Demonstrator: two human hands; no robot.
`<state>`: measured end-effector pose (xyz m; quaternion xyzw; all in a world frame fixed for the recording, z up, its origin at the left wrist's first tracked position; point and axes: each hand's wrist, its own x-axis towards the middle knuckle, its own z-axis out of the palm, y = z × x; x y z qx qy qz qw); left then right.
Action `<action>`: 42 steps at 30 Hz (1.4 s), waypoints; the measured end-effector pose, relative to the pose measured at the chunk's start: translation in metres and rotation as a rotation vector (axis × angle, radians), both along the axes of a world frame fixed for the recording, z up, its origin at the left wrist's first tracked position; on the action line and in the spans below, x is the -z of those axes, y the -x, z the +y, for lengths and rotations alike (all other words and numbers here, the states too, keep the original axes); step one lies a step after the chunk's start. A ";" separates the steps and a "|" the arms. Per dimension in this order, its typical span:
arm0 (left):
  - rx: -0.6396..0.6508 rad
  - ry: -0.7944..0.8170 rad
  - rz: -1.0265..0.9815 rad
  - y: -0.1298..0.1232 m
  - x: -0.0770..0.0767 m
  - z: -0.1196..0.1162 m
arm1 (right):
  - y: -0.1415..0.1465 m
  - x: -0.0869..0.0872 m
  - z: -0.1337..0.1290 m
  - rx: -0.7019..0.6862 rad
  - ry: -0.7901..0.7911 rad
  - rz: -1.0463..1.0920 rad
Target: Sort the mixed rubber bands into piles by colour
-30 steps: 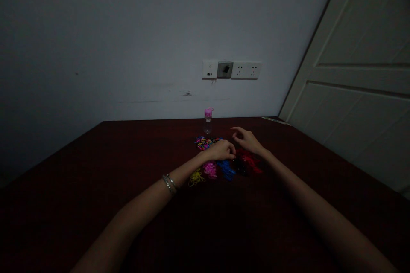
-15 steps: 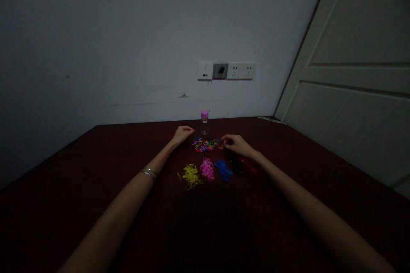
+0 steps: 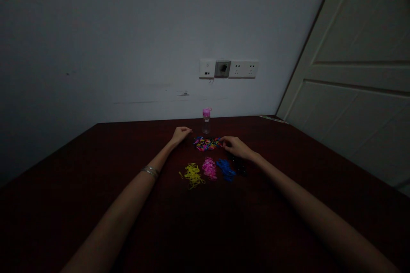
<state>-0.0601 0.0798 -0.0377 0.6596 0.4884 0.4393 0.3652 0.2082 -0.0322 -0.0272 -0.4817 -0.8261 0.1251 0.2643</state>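
Note:
A mixed pile of small colourful bands lies between my hands. My right hand touches the pile's right edge, thumb and fingers pinched together; whatever is between them is too small to make out. Left of the pile, my left hand rests on the table with its fingers curled together, their contents hidden. Nearer to me lie a yellow pile, a pink pile, a blue pile and a dark pile, which is partly under my right wrist.
A clear bottle with a pink cap stands behind the mixed pile on the dark red table. Wall sockets are on the wall behind. A white panelled door is at the right.
The view has shifted slightly, moving the piles and bottle a little to the right in the picture. Both hands keep nearly the same pose. The red bands beside the dark pile no longer show clearly.

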 end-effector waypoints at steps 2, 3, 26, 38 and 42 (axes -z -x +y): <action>0.011 -0.017 0.023 0.000 -0.001 -0.003 | 0.001 -0.002 -0.002 -0.009 -0.002 0.025; 0.019 -0.020 0.029 0.000 -0.001 -0.004 | 0.001 -0.002 -0.002 -0.010 -0.003 0.039; 0.098 -0.028 -0.009 0.001 -0.004 -0.013 | 0.078 -0.034 -0.058 -0.289 0.155 0.307; 0.097 -0.031 0.039 0.001 -0.003 -0.012 | 0.094 -0.037 -0.079 -0.378 0.004 0.099; 0.103 -0.020 0.068 0.001 -0.003 -0.011 | 0.067 -0.039 -0.053 -0.241 0.005 0.229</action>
